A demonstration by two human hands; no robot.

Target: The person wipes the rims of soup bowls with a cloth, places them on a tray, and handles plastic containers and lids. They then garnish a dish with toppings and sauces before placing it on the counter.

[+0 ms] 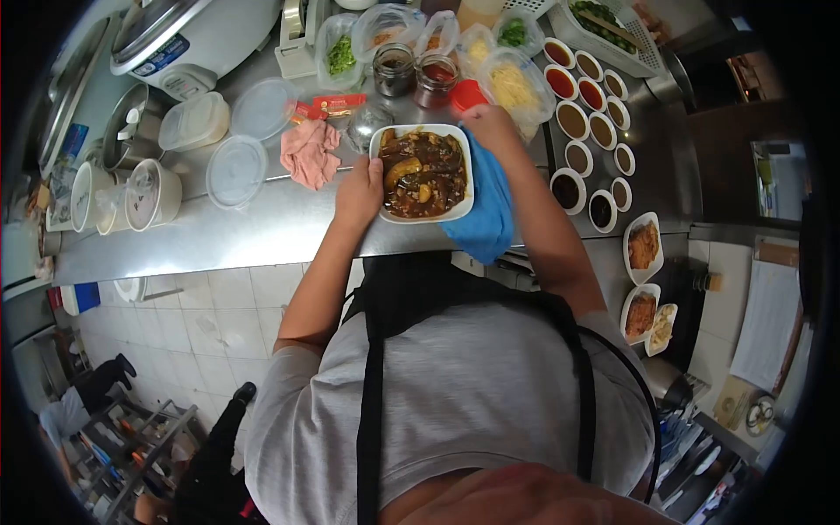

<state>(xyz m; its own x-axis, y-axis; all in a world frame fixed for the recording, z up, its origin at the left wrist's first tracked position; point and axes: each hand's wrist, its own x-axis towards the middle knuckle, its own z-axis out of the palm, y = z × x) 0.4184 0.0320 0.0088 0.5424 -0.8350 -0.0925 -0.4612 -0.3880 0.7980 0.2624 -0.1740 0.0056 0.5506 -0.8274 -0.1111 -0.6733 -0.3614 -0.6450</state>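
A white square bowl (465, 206) filled with dark saucy food (423, 173) sits at the counter's front edge. My left hand (360, 190) grips its left side, the thumb on the rim. My right hand (492, 129) is past the bowl's upper right corner, fingers curled and slightly blurred beside a red lid or dish (470, 94); anything inside them is hidden. Beneath my right forearm a blue cloth (483, 206) hangs over the edge. Two glass jars, one with dark contents (394, 70) and one with red (436, 80), stand behind the bowl.
A pink cloth (310, 154) and clear plastic lids (236, 171) lie to the left. Bags of chopped ingredients (516, 87) stand at the back. Several sauce cups (572, 121) fill the right side. Behind me, people (210, 455) are on the tiled floor.
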